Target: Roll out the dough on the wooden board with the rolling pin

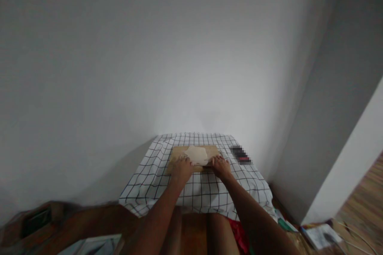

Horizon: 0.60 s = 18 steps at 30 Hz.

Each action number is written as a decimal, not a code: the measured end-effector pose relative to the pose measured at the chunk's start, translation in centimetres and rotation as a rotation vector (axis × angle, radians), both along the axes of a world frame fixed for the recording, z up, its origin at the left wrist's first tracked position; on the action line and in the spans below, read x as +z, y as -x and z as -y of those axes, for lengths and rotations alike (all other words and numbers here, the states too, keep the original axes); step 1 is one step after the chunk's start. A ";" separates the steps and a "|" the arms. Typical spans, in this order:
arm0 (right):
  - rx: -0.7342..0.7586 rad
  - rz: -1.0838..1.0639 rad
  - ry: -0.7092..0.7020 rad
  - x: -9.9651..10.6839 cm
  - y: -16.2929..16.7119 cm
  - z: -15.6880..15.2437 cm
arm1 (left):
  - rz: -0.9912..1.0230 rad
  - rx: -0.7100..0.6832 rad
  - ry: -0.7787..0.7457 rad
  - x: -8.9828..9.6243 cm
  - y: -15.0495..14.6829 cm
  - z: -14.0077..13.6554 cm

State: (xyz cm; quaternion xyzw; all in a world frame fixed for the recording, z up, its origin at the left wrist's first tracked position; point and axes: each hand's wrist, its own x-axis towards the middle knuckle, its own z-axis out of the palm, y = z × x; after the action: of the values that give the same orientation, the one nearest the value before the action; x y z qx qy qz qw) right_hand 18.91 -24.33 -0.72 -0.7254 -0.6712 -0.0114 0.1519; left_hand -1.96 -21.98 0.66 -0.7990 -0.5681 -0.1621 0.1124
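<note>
A pale, flat sheet of what looks like dough [196, 154] lies on a wooden board [176, 152]. My left hand [182, 165] is at the near left edge of the sheet, its fingers curled down onto it. At the near right edge, my right hand [220, 165] is closed with bent fingers on the sheet's border. A thin dark line runs along the near edge beside the right hand; what makes it cannot be made out. Both palms and the fingertips' undersides are hidden.
A white checked cloth [196, 195] covers the small table against a pale wall. A blurred-out dark and red object [241, 155] lies on its right side. Low at the right on the floor are papers [321, 236] and cables; a box-like thing [37, 223] stands at the lower left.
</note>
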 end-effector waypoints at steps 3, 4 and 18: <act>-0.029 -0.035 -0.035 -1.1 0.1 -0.3 | 0.018 0.000 -0.019 -0.7 -0.1 -0.2; -0.034 -0.033 -0.041 -1.4 0.1 -0.4 | 0.022 -0.002 -0.025 -0.8 -0.1 -0.4; 0.001 0.021 -0.082 -1.0 0.2 -1.0 | 0.036 -0.016 -0.062 -2.0 -1.2 -2.5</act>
State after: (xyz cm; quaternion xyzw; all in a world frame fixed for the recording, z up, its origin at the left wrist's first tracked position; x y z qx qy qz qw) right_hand 18.76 -23.38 -1.75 -0.7180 -0.6723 -0.0464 0.1742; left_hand -0.75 -19.44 -1.36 -0.7967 -0.5582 -0.1950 0.1254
